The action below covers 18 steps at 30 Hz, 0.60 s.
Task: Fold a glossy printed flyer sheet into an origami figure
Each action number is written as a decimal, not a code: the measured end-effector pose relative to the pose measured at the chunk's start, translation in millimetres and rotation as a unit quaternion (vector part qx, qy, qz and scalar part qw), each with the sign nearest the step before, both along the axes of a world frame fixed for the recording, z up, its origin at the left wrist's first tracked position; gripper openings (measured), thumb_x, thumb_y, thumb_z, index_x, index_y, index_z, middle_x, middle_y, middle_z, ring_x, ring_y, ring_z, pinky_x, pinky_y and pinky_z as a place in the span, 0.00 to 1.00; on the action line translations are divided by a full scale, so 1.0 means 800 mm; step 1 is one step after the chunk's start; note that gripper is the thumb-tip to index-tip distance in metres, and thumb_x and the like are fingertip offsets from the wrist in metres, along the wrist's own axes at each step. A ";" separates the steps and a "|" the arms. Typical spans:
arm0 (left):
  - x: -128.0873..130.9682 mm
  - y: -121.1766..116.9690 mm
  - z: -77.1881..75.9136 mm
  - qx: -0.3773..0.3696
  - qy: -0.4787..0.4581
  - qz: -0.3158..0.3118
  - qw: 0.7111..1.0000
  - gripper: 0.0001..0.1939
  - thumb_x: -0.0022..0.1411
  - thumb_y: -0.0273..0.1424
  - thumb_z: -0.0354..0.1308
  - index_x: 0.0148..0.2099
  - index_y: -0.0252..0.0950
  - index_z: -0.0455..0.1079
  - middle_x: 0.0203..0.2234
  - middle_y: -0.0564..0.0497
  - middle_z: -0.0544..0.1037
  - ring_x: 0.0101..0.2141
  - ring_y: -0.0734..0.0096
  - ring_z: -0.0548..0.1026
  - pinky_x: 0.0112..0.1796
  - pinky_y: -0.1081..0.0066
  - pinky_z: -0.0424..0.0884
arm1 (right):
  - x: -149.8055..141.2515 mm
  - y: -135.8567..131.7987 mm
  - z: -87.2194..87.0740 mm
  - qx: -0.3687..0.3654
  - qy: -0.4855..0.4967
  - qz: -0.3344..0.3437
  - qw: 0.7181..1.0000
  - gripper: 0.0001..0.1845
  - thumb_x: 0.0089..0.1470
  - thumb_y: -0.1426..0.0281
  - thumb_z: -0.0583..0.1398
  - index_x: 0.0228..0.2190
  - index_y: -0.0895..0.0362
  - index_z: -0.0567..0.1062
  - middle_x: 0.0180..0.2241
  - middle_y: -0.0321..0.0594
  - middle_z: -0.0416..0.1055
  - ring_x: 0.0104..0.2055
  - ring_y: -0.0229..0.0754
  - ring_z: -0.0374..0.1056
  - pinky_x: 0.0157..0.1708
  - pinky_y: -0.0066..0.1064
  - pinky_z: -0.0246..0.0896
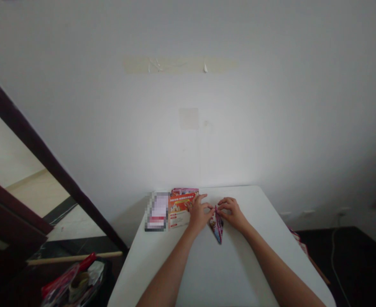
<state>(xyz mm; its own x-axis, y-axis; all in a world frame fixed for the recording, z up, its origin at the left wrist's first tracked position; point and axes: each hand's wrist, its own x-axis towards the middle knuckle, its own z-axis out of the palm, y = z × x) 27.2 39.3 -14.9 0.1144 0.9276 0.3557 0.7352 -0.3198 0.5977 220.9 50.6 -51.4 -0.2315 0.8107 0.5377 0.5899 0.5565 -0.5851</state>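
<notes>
A small folded piece of printed paper, pink, blue and white, narrows to a point toward me over the white table. At its far end my left hand pinches it between thumb and forefinger, the other fingers fanned out. From the right, my right hand pinches the same end with its fingers curled. The fingertips nearly meet and cover the top of the paper. Just left of my left hand lies an orange and white printed flyer, partly hidden by that hand.
The white table stands against a pale wall. More printed sheets lie behind the flyer, and a blurred-out flat item lies to its left. A filled bin and a wooden stick are on the left beside the table.
</notes>
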 end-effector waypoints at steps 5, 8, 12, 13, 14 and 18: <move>0.000 0.001 -0.001 0.004 -0.010 0.003 1.000 0.02 0.56 0.32 0.67 0.34 0.45 0.81 0.57 0.48 0.71 0.61 0.49 0.61 0.60 0.29 0.42 | 0.000 0.000 -0.002 0.006 -0.011 -0.002 1.000 0.08 0.55 0.59 0.64 0.30 0.48 0.81 0.41 0.40 0.75 0.50 0.48 0.66 0.53 0.44 0.59; 0.000 0.002 -0.002 -0.002 -0.009 0.007 1.000 0.02 0.56 0.32 0.66 0.32 0.44 0.81 0.58 0.47 0.70 0.61 0.47 0.61 0.60 0.28 0.41 | -0.002 -0.002 0.000 0.006 -0.027 -0.001 1.000 0.07 0.54 0.60 0.64 0.30 0.47 0.81 0.41 0.39 0.75 0.50 0.48 0.66 0.53 0.44 0.59; 0.000 0.002 -0.003 0.001 -0.004 0.008 1.000 0.02 0.56 0.31 0.67 0.31 0.44 0.80 0.57 0.49 0.71 0.61 0.49 0.61 0.61 0.29 0.41 | -0.002 -0.004 0.002 0.003 -0.036 0.002 0.999 0.06 0.55 0.60 0.64 0.30 0.47 0.81 0.42 0.39 0.75 0.51 0.48 0.65 0.53 0.44 0.58; 0.000 0.002 -0.003 0.002 -0.004 0.009 1.000 0.02 0.56 0.31 0.67 0.32 0.44 0.80 0.57 0.49 0.71 0.61 0.49 0.61 0.61 0.29 0.41 | -0.002 -0.004 0.003 0.002 -0.035 0.001 0.999 0.07 0.55 0.60 0.64 0.30 0.47 0.81 0.42 0.39 0.75 0.51 0.48 0.65 0.53 0.45 0.58; 0.000 0.002 -0.003 0.003 -0.004 0.009 1.000 0.02 0.56 0.32 0.67 0.32 0.45 0.80 0.57 0.49 0.71 0.61 0.49 0.61 0.60 0.29 0.41 | -0.002 -0.004 0.003 0.001 -0.035 0.001 0.999 0.06 0.55 0.60 0.64 0.30 0.47 0.81 0.42 0.39 0.75 0.51 0.48 0.65 0.53 0.45 0.58; 0.000 0.001 -0.002 -0.008 -0.010 0.007 1.000 0.02 0.57 0.32 0.66 0.34 0.44 0.81 0.57 0.47 0.71 0.61 0.49 0.61 0.61 0.30 0.40 | -0.002 -0.003 0.001 0.004 -0.031 0.003 1.000 0.06 0.55 0.60 0.64 0.30 0.47 0.81 0.41 0.39 0.75 0.51 0.48 0.65 0.54 0.44 0.58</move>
